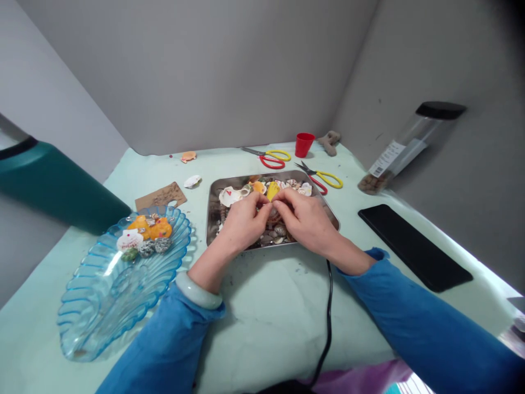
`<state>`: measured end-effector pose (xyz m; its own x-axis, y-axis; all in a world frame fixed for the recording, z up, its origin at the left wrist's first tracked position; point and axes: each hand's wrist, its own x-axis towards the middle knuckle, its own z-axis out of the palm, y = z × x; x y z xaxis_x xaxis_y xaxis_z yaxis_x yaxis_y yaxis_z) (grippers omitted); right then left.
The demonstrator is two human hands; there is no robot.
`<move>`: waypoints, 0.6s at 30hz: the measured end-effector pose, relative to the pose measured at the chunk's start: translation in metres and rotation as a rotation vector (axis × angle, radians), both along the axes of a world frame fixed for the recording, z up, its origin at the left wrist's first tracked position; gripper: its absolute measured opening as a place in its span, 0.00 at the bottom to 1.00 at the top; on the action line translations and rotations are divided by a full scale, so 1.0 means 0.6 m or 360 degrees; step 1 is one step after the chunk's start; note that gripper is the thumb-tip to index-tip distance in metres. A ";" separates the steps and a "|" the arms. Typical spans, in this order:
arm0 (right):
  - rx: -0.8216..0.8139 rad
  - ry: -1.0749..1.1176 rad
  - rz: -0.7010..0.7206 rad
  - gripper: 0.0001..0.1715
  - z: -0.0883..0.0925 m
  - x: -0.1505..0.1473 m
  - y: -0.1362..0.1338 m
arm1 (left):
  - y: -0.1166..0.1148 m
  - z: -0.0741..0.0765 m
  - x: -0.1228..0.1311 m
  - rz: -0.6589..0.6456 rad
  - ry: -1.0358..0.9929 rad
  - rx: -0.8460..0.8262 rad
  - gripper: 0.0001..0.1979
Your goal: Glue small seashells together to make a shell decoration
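My left hand [246, 219] and my right hand [303, 219] meet above a metal tray [210, 219]. Thumbs and forefingers of both are pinched together, tip to tip. Between them a small yellow shell-like piece [273, 190] sticks up; the fingers hide its lower part. Shells and small stones [279, 231] fill the tray under my hands. At its left end lies a white shell [230, 197] with a red mark. An orange shell [259, 187] sits behind my left fingers.
A blue clear shell-shaped dish [110, 317] with orange decorations stands left, beside a green bottle [61, 183]. Behind the tray are scissors [273, 158], pliers [322, 176] and a red cup [304, 145]. At right are a clear jar [404, 150] and a black phone-like slab [412, 246]. A black cable [329, 317] runs toward me.
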<state>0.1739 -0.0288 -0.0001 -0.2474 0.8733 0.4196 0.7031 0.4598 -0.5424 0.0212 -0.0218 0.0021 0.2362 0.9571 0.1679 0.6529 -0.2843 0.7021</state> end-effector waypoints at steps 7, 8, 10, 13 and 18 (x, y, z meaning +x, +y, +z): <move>-0.0005 -0.0024 -0.0004 0.09 0.001 0.000 0.001 | 0.001 0.000 0.001 0.0000 0.0008 -0.0021 0.12; -0.0004 -0.0033 -0.0003 0.09 0.001 0.000 0.000 | 0.001 0.000 0.001 0.0000 0.0012 -0.0020 0.12; -0.0003 -0.0055 0.0004 0.09 0.000 0.000 0.000 | 0.001 0.000 0.001 -0.0004 0.0025 -0.0019 0.12; -0.0004 -0.0078 0.0014 0.10 -0.001 0.001 0.001 | 0.000 0.001 0.002 0.0001 0.0036 -0.0028 0.12; 0.0018 -0.0077 0.0028 0.10 -0.004 0.002 0.002 | -0.002 0.004 0.002 0.0005 0.0030 -0.0047 0.11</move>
